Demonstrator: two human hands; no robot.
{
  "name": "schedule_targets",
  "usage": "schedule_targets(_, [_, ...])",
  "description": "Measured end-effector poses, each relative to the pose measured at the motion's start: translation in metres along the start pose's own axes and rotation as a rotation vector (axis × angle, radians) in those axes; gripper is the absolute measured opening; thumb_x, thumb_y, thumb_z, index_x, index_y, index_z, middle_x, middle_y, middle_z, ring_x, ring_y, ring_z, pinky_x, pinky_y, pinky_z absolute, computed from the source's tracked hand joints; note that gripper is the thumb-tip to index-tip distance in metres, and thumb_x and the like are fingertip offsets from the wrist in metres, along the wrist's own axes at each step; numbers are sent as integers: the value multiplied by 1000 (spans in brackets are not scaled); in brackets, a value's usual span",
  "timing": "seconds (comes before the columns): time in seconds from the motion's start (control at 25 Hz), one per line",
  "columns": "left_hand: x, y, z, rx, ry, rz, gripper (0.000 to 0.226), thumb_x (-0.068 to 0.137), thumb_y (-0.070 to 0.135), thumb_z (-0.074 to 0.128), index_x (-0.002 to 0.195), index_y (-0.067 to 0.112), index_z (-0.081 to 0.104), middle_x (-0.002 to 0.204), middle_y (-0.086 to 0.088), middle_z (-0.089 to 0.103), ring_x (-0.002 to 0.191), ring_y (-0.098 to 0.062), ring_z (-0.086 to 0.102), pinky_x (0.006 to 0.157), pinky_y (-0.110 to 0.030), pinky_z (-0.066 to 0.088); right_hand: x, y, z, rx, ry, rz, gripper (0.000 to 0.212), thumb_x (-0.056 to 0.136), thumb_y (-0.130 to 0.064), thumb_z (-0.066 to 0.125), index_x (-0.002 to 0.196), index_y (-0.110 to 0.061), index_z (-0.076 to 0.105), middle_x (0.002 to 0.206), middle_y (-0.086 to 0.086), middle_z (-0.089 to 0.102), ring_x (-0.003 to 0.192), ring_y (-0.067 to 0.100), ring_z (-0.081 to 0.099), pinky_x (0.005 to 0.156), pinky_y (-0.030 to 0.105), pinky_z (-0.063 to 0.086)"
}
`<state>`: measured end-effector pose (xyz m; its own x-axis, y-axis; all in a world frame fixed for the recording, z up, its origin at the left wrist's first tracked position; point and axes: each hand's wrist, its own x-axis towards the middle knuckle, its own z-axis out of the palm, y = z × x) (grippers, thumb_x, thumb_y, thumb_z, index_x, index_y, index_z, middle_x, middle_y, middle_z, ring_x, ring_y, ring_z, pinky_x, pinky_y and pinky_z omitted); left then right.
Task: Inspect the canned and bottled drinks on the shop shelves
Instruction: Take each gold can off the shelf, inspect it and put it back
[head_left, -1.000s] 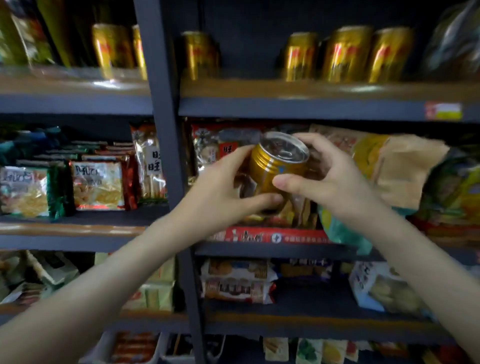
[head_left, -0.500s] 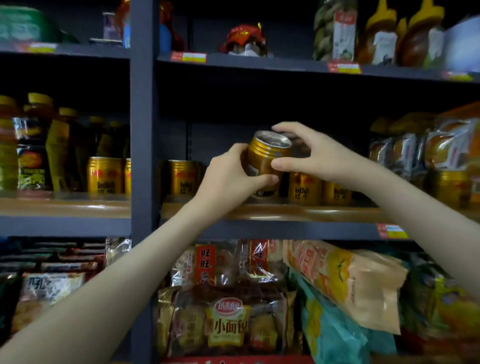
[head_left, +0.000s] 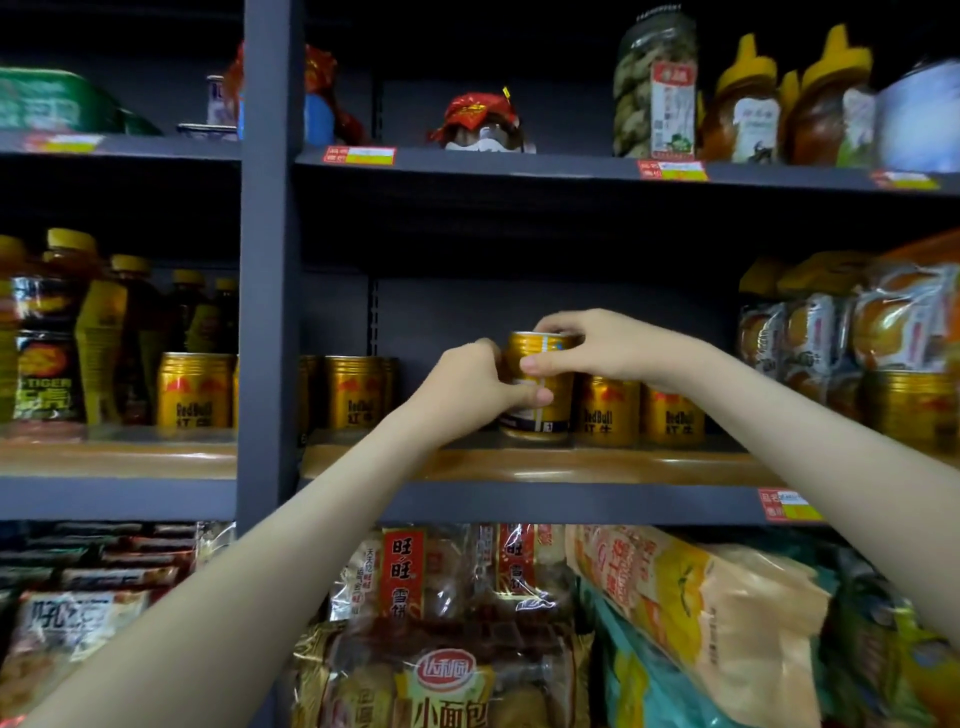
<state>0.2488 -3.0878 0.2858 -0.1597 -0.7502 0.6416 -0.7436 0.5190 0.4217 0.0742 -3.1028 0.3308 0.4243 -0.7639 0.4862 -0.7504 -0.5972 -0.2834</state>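
Two bare forearms reach up from the bottom corners of the view toward a shop shelf. Both hands meet on one gold can (head_left: 543, 415). The can stands upright at the front of a wooden shelf board (head_left: 623, 462), in the bay to the right of a dark grey post (head_left: 267, 260).

The left hand (head_left: 467, 387) wraps the can's left side, with the thumb lying across its front. The right hand (head_left: 613, 348) curls over the top rim, fingertips on the lid and thumb pressed to the upper front. It is unclear whether the can's base rests on the board or is held just above it.

Just beside it on the right stands a row of matching cans (head_left: 608, 410) with red and gold labels. A second group of cans (head_left: 353, 392) stands further left, near the post. In the left bay, tall bottles (head_left: 47, 332) with yellow caps stand beside and behind another can.

The shelf above carries a jar (head_left: 654, 83) and squeeze bottles (head_left: 743, 104) with yellow tops. The shelf below is packed with snack bags (head_left: 447, 670). A red and yellow price tag (head_left: 789, 504) is stuck on the shelf edge.
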Motion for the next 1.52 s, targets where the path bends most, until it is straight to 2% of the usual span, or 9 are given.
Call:
schedule_targets(0.16, [0, -3, 4, 31, -182, -9, 23, 80, 41, 74, 86, 24, 59, 83, 8, 64, 76, -5, 59, 64, -17, 45, 1, 8, -1, -50, -117, 38, 57, 79, -59, 63, 126, -29, 53, 120, -10, 56, 109, 9, 54, 89, 26, 46])
schedule_targets(0.28, [4, -6, -2, 42, -295, -33, 33, 82, 42, 71, 103, 18, 66, 100, 2, 71, 93, -13, 66, 91, -35, 52, -2, 4, -11, 61, -210, 26, 65, 90, -42, 60, 148, -30, 32, 138, -7, 50, 126, 13, 47, 109, 35, 36])
schedule_targets(0.4, [6, -3, -9, 275, -287, -45, 52, 83, 48, 68, 120, 13, 62, 116, -4, 67, 105, -20, 62, 94, -35, 49, -2, 1, -12, -26, -191, 25, 64, 90, -46, 59, 147, -29, 34, 137, -7, 52, 127, 15, 48, 108, 37, 38])
schedule_targets(0.56, [-7, -5, -15, 532, -90, -15, 54, 91, 43, 61, 135, 14, 50, 125, -9, 61, 110, -25, 59, 88, -34, 49, 3, -8, 6, -213, -28, 104, 62, 80, -72, 51, 120, -25, 61, 124, -2, 56, 114, 19, 52, 98, 38, 44])
schedule_targets(0.76, [-58, -37, -54, 632, 497, 365, 35, 96, 28, 47, 120, 6, 61, 117, -11, 65, 110, -31, 60, 89, -37, 48, 7, -26, 17, -482, 29, 152, 79, 81, -78, 39, 132, -19, 53, 144, 10, 35, 135, 30, 25, 105, 46, 23])
schedule_targets(0.88, [-88, -81, -84, 823, 651, 576, 39, 92, 27, 52, 118, 0, 64, 125, -17, 62, 123, -32, 51, 109, -41, 33, 8, -39, 29, -523, 159, -162, 75, 89, -63, 46, 147, -19, 33, 152, 6, 27, 139, 28, 22, 110, 45, 20])
schedule_targets(1.12, [-98, -132, -112, 1064, 319, 660, 58, 96, 47, 40, 141, 11, 47, 151, -11, 37, 145, -27, 22, 120, -45, 14, 72, -67, 90, -992, 136, -1053, 71, 77, -10, 75, 141, -9, 46, 144, 11, 48, 132, 29, 46, 101, 43, 44])
schedule_targets(1.36, [-92, -136, -107, 979, 370, 690, 54, 95, 44, 41, 133, 9, 57, 145, -13, 47, 144, -26, 24, 121, -41, 9, 119, -67, 118, -1533, 260, -1228, 44, 92, -9, 38, 127, -23, 60, 123, -5, 64, 120, 19, 56, 103, 36, 35])
schedule_targets(1.52, [-90, -136, -105, 929, 393, 709, 51, 94, 42, 43, 130, 8, 57, 143, -13, 49, 144, -26, 23, 121, -41, 9, 125, -72, 124, -1620, 286, -1206, 42, 99, -2, 22, 116, -23, 54, 119, -1, 63, 117, 22, 56, 102, 38, 40])
